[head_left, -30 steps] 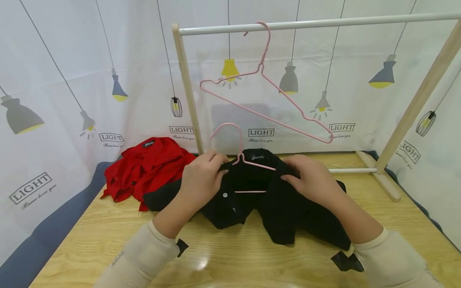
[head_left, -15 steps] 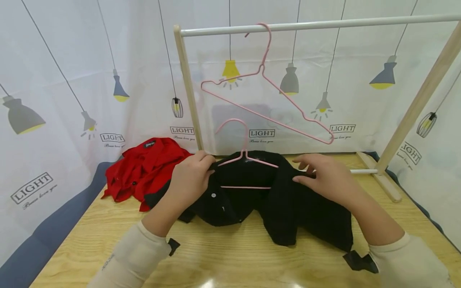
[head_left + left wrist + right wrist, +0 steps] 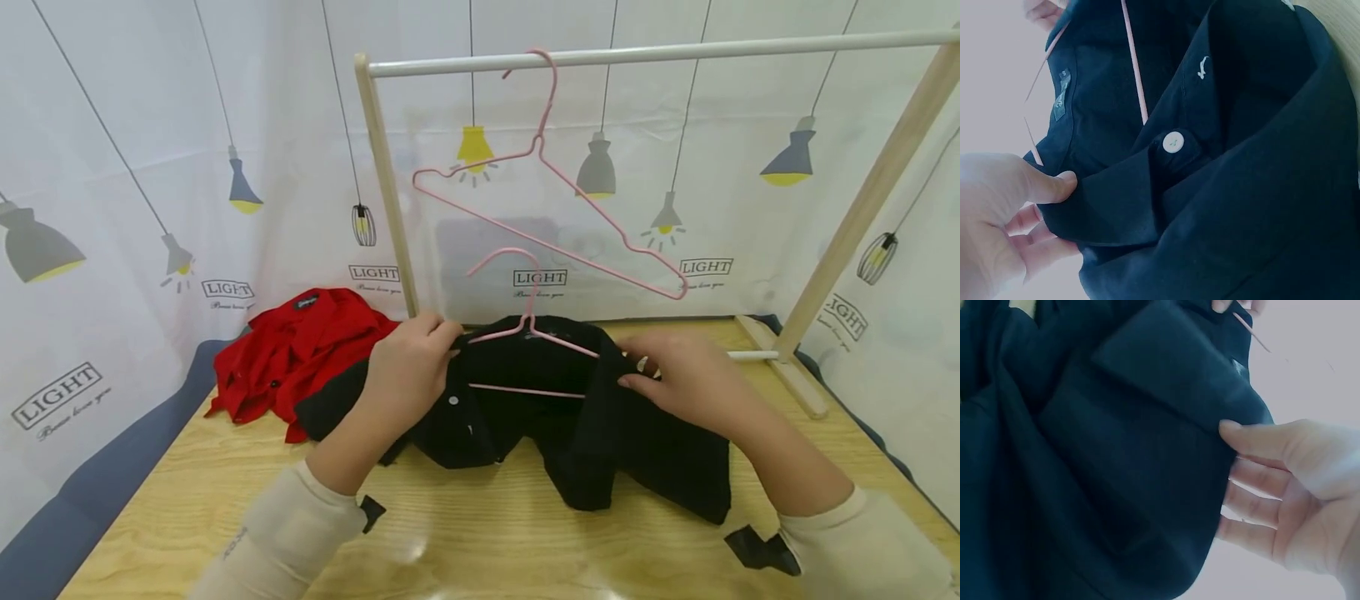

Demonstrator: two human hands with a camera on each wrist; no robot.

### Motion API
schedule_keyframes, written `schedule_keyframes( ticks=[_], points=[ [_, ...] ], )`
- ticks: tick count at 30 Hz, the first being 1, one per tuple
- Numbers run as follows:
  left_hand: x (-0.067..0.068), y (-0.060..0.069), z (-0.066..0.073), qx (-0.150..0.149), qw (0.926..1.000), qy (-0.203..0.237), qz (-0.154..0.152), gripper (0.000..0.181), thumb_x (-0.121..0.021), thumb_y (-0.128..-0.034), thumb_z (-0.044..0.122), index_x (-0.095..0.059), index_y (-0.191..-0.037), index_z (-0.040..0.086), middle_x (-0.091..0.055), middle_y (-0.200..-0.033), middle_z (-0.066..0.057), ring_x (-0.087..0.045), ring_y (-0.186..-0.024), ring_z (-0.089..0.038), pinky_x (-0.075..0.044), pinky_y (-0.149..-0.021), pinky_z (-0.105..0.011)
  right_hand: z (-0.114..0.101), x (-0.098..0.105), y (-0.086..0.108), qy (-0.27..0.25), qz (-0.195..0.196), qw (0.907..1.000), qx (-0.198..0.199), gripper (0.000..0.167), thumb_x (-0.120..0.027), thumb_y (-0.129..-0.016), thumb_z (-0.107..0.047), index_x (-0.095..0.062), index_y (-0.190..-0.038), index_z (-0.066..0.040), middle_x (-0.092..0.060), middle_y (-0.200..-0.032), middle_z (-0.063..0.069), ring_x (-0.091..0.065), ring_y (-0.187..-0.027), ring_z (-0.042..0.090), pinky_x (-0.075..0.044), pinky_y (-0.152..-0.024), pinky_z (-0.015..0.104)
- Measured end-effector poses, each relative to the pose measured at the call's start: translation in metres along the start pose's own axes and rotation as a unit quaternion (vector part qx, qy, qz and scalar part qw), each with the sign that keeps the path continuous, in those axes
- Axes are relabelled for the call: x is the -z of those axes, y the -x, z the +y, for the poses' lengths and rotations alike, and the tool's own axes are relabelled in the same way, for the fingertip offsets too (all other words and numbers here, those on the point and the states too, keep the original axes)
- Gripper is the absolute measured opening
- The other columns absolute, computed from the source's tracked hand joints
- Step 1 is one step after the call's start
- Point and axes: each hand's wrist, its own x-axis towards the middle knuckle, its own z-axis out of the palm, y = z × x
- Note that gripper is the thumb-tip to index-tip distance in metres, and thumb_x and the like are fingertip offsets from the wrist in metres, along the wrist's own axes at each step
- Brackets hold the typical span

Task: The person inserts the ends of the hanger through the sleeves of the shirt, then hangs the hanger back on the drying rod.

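A black shirt (image 3: 667, 450) with a white button (image 3: 1173, 142) lies on the table with its collar spread. Inside its neck sits a pink wire hanger (image 3: 525, 390), its hook rising free above the collar. My left hand (image 3: 408, 367) pinches the left side of the collar, thumb on top and fingers beneath in the left wrist view. On the other side my right hand (image 3: 690, 379) holds the shirt's shoulder edge between thumb and fingers, as the right wrist view shows. The hanger's arm ends are hidden in the cloth.
A crumpled red shirt (image 3: 311, 354) lies on the left of the wooden table (image 3: 420, 542), touching the black one. Behind stands a rack with a white rail (image 3: 675, 53) and wooden posts (image 3: 386, 183). A second pink hanger (image 3: 540, 143) hangs from the rail.
My right hand has let go near the collar and taken hold farther right, at the shoulder. The collar is spread wider, and the lower hanger has shifted right.
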Motion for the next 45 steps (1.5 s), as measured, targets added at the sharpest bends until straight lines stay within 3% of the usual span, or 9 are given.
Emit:
schedule_keyframes(
  ticks=[4, 8, 16, 19, 26, 29, 33, 38, 45],
  points=[
    [-0.002, -0.002, 0.004, -0.004, 0.9997, 0.009, 0.024, 0.013, -0.075, -0.0823, 0.003, -0.068, -0.092, 0.009, -0.060, -0.084, -0.006, -0.063, -0.074, -0.024, -0.054, -0.052, -0.037, -0.004, -0.004, 0.005, 0.001, 0.030, 0.9994, -0.017, 0.020, -0.077, -0.079, -0.002, -0.068, -0.096, -0.007, -0.069, -0.083, 0.002, -0.066, -0.070, 0.019, -0.054, -0.062, 0.040],
    [-0.005, -0.005, 0.008, -0.014, 0.9983, 0.033, 0.047, 0.014, -0.075, -0.0815, 0.003, -0.069, -0.092, 0.009, -0.060, -0.083, -0.005, -0.063, -0.074, -0.022, -0.053, -0.051, -0.035, -0.004, -0.006, 0.013, 0.012, 0.077, 0.9966, -0.024, 0.022, -0.078, -0.076, 0.002, -0.065, -0.089, -0.010, -0.066, -0.079, 0.000, -0.065, -0.069, 0.019, -0.052, -0.060, 0.039],
    [-0.008, -0.015, 0.015, -0.038, 0.9966, 0.056, 0.046, 0.016, -0.076, -0.0821, 0.006, -0.071, -0.097, 0.009, -0.061, -0.087, -0.005, -0.063, -0.076, -0.021, -0.054, -0.054, -0.034, 0.003, -0.003, 0.031, 0.033, 0.133, 0.9904, -0.014, 0.031, -0.081, -0.070, 0.004, -0.063, -0.087, -0.014, -0.066, -0.077, -0.002, -0.064, -0.064, 0.017, -0.049, -0.053, 0.036],
    [-0.011, -0.019, 0.020, -0.052, 0.9963, 0.052, 0.045, 0.014, -0.075, -0.0833, 0.006, -0.070, -0.095, 0.009, -0.060, -0.087, -0.005, -0.063, -0.075, -0.020, -0.054, -0.054, -0.033, 0.004, 0.004, 0.035, 0.049, 0.123, 0.9909, -0.024, 0.030, -0.082, -0.070, 0.001, -0.065, -0.089, -0.013, -0.067, -0.075, -0.001, -0.064, -0.063, 0.018, -0.048, -0.050, 0.036],
    [-0.019, -0.026, 0.032, -0.070, 0.9970, 0.012, 0.033, 0.011, -0.072, -0.0847, 0.004, -0.065, -0.092, 0.009, -0.058, -0.086, -0.006, -0.060, -0.072, -0.023, -0.050, -0.048, -0.035, 0.002, 0.021, 0.042, 0.027, 0.005, 0.9965, -0.079, 0.037, -0.079, -0.079, -0.011, -0.066, -0.113, -0.002, -0.071, -0.092, 0.010, -0.068, -0.070, 0.021, -0.052, -0.054, 0.038],
    [-0.022, -0.026, 0.036, -0.073, 0.9970, 0.007, 0.025, 0.011, -0.069, -0.0860, 0.002, -0.063, -0.092, 0.009, -0.057, -0.086, -0.006, -0.058, -0.071, -0.023, -0.048, -0.046, -0.033, 0.002, 0.020, 0.042, 0.016, -0.010, 0.9965, -0.082, 0.026, -0.078, -0.080, -0.009, -0.067, -0.103, -0.004, -0.070, -0.085, 0.004, -0.067, -0.069, 0.019, -0.052, -0.058, 0.040],
    [-0.025, -0.027, 0.040, -0.073, 0.9970, 0.010, 0.025, 0.010, -0.069, -0.0865, 0.003, -0.064, -0.094, 0.009, -0.057, -0.087, -0.005, -0.058, -0.072, -0.022, -0.049, -0.047, -0.033, 0.004, 0.015, 0.044, 0.012, 0.005, 0.9962, -0.086, 0.019, -0.079, -0.079, -0.006, -0.065, -0.089, -0.013, -0.066, -0.075, -0.005, -0.065, -0.067, 0.017, -0.050, -0.057, 0.039],
    [-0.026, -0.030, 0.042, -0.067, 0.9970, 0.027, 0.028, 0.014, -0.076, -0.0842, 0.009, -0.068, -0.096, 0.011, -0.059, -0.089, -0.004, -0.060, -0.075, -0.020, -0.051, -0.049, -0.032, 0.009, 0.009, 0.048, 0.020, 0.052, 0.9958, -0.073, 0.024, -0.080, -0.075, -0.001, -0.062, -0.087, -0.014, -0.066, -0.075, -0.004, -0.065, -0.065, 0.018, -0.049, -0.054, 0.037],
    [-0.020, -0.039, 0.044, -0.052, 0.9966, 0.050, -0.039, 0.033, -0.080, -0.0813, 0.019, -0.069, -0.112, 0.013, -0.063, -0.098, -0.003, -0.065, -0.086, -0.019, -0.055, -0.065, -0.033, 0.015, 0.011, 0.057, 0.053, 0.082, 0.9925, -0.073, 0.029, -0.080, -0.073, 0.002, -0.059, -0.086, -0.013, -0.065, -0.073, -0.003, -0.062, -0.061, 0.019, -0.044, -0.049, 0.033]
  ],
)
